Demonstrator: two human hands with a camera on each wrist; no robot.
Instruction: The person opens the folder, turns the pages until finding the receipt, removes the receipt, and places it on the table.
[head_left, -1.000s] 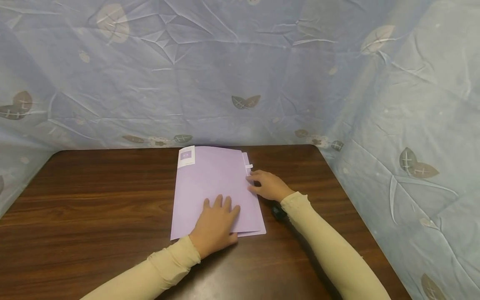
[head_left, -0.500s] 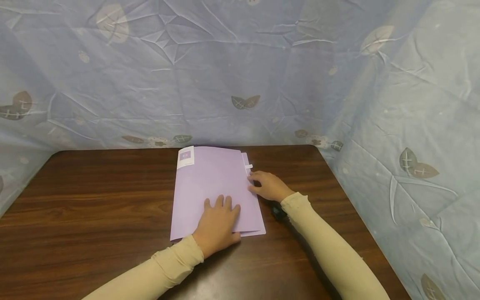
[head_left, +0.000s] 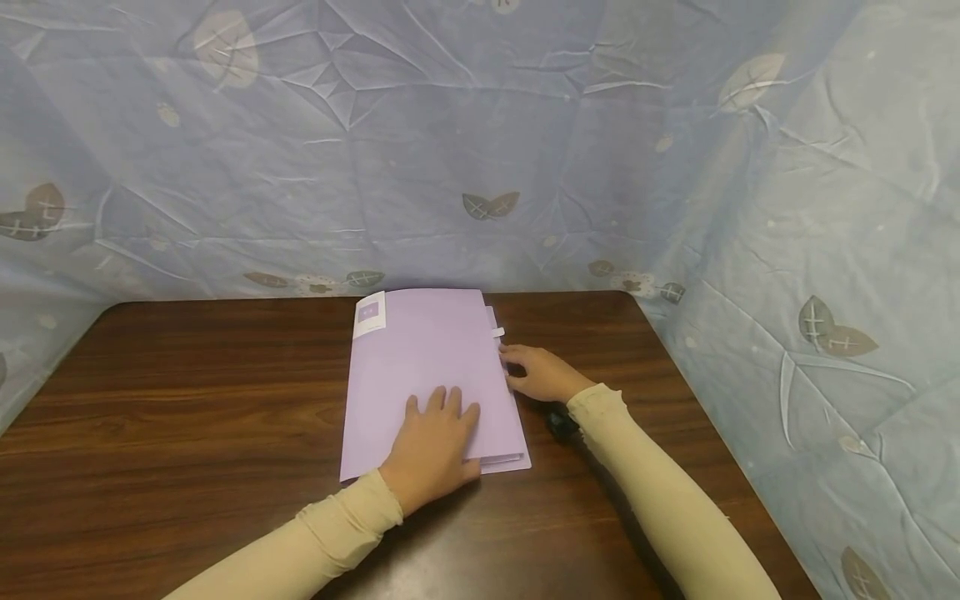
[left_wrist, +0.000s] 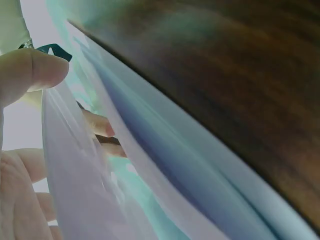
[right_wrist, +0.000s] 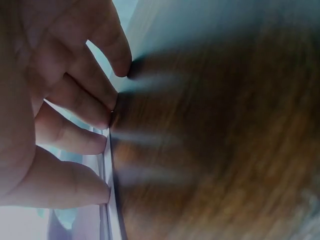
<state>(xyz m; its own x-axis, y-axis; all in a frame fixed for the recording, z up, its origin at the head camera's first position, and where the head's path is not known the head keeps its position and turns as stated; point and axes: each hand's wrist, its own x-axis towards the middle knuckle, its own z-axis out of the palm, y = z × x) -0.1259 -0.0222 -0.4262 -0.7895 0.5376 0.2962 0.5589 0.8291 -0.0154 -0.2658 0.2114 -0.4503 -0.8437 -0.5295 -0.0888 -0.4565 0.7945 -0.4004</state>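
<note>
A light purple file folder (head_left: 423,350) lies on the table, its front cover slightly raised at the lower right. My left hand (head_left: 429,450) rests on the lower part of the cover with fingers spread and straight, the thumb at the bottom edge. In the left wrist view a gap shows between the raised cover (left_wrist: 75,170) and the layers beneath. My right hand (head_left: 546,374) touches the folder's right edge with its fingertips. Just above it, a small white tab (head_left: 498,332) sticks out. In the right wrist view the fingertips (right_wrist: 100,192) meet the thin folder edge.
Dark brown wood-grain table (head_left: 187,400) surrounds the folder. A pale blue leaf-patterned cloth (head_left: 420,150) hangs behind the table and along its right side. A small black device (head_left: 561,423) sits under the right wrist. A white label (head_left: 370,314) marks the folder's upper left corner.
The cover's right side has shifted slightly right, and inner layers now show at its lower right. My right hand has moved very slightly right. My left hand stays nearly in place.
</note>
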